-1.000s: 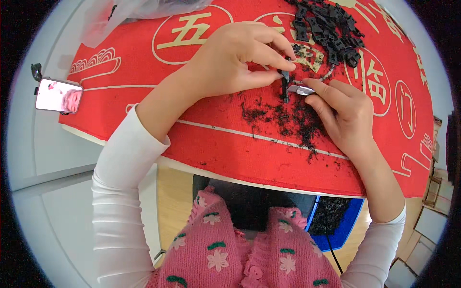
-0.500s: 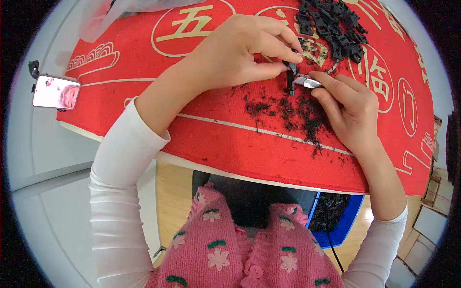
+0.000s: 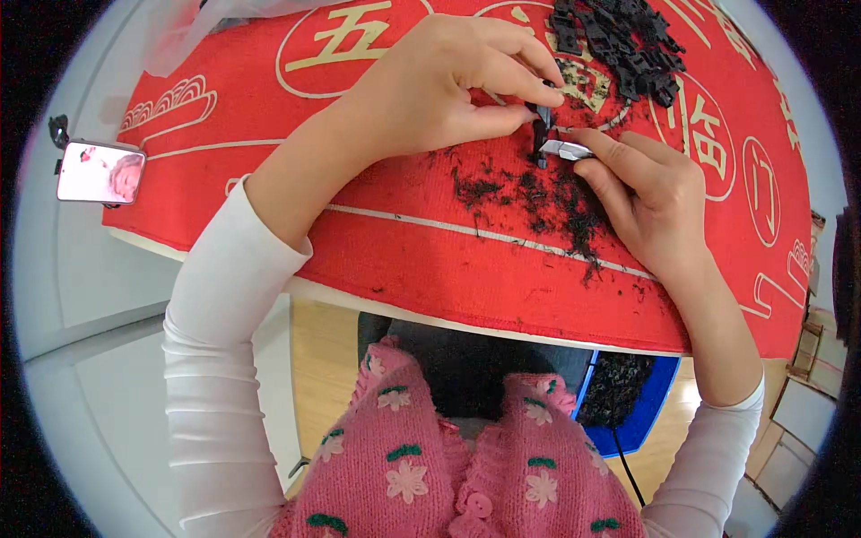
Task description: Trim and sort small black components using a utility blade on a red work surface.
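Observation:
Between the thumb and fingers of my left hand (image 3: 475,85) is a small black plastic part (image 3: 541,134), its narrow end pointing toward me. My right hand (image 3: 641,179) grips a utility knife (image 3: 567,151) with a short silver blade. The blade lies against or very close to the right side of the plastic part, near its lower end. Most of the knife's handle is hidden inside my right hand. Thin black shavings (image 3: 538,202) are scattered on the red cloth just below both hands.
A heap of similar black plastic parts (image 3: 628,49) lies at the back right on the red tablecloth (image 3: 377,251). A phone (image 3: 100,171) with a lit screen stands at the left edge. Clear plastic film (image 3: 193,31) is at the back left. Below the table's edge sits a blue bin (image 3: 641,421) holding black scraps.
The knife blade has shifted slightly left and lies more across the black part's lower end. Both hands keep their grip. The whole view has moved a little.

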A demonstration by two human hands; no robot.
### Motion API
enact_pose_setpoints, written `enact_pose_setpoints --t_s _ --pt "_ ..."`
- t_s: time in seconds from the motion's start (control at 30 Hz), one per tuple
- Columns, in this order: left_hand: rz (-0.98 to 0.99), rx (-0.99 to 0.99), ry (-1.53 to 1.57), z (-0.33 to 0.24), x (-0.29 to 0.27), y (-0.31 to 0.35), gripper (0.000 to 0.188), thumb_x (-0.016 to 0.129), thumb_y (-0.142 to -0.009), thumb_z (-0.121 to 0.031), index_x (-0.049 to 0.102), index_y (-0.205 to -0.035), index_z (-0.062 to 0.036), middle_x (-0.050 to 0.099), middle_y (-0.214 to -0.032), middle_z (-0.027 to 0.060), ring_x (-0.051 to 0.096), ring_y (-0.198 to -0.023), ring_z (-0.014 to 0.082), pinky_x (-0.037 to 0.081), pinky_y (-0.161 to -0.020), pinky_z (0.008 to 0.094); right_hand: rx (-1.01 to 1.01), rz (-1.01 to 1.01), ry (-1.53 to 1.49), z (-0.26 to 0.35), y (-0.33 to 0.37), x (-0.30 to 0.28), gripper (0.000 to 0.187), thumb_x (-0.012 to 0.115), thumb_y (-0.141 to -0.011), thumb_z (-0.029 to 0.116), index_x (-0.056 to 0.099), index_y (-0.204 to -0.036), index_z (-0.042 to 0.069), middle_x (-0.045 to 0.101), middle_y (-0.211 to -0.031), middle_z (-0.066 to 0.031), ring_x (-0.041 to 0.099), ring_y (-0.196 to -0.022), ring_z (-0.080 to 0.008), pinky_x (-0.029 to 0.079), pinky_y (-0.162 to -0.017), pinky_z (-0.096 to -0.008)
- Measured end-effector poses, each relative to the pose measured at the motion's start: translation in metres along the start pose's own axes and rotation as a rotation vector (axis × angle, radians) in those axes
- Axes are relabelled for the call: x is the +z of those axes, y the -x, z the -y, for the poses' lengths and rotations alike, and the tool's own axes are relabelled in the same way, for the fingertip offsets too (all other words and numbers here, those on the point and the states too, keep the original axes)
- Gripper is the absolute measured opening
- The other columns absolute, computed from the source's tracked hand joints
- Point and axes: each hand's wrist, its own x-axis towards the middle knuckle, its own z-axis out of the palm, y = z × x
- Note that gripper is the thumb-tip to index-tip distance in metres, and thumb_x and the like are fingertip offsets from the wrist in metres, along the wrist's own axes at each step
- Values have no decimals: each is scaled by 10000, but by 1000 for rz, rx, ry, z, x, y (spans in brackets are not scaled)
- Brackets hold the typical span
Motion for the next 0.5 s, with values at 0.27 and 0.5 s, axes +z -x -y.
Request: enact_pose_setpoints --t_s 0.27,0.5 --pt "25 -10 -58 -4 -1 -2 235 648 -713 61 694 -937 9 643 -1023 123 598 -760 187 483 -664 236 0 26 -4 0 2 -1 174 673 -795 163 697 -938 66 621 -688 -38 528 -496 -206 393 -447 -300" --pt "6 568 -513 12 -9 -7 245 653 -712 66 691 -946 2 640 -1030 123 606 -780 197 487 -661 241 -26 57 0 -1 1 -3 184 653 -809 180 698 -940 58 653 -719 -58 550 -508 -232 404 -456 -308"
